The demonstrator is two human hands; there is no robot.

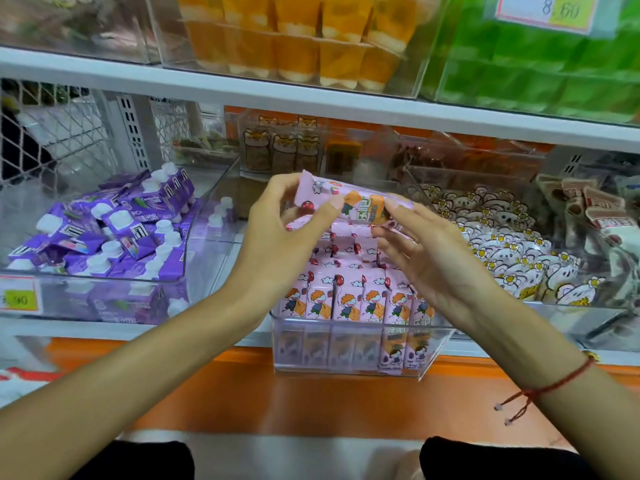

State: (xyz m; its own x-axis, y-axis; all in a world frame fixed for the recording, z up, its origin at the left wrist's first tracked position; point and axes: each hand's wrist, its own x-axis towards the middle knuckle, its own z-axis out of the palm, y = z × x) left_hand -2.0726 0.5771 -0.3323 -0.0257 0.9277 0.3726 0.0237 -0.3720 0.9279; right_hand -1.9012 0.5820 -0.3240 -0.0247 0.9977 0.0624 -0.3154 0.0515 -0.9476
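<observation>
Left hand and right hand fingers pinch one pink packet above its clear bin; purple pouches at nine o'clock, on a white shop shelf.

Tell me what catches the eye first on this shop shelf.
Dead centre, the left hand and right hand pinch a pink packet by its ends, above a clear bin packed with upright matching ones. Heaped purple pouches lie at left, and orange cups glow on the shelf above.

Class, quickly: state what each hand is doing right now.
Left hand: holds the pink packet by its left end.
Right hand: pinches the same packet's right end.
</observation>
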